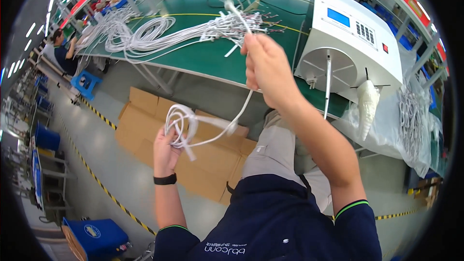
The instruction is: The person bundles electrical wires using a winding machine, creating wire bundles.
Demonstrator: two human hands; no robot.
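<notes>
My left hand (166,151) is closed round a loosely looped white cable (195,120), held above the cardboard at the centre left. From those loops the cable sags and rises to my right hand (267,65), which grips it in a fist over the front edge of the green table (203,67). Past my right hand a length runs up toward a white piece (231,6) at the far side, slightly blurred. Beyond my right hand lies a large bundle of white cables (159,36), with connector ends fanned out on the tabletop.
A white machine (355,29) with a blue display, keypad, round plate and metal rod (328,82) stands at the right. Flattened cardboard (145,128) covers some floor. Bagged cables (411,121) hang at the far right. Another person (65,53) sits at far left near a blue stool (86,83).
</notes>
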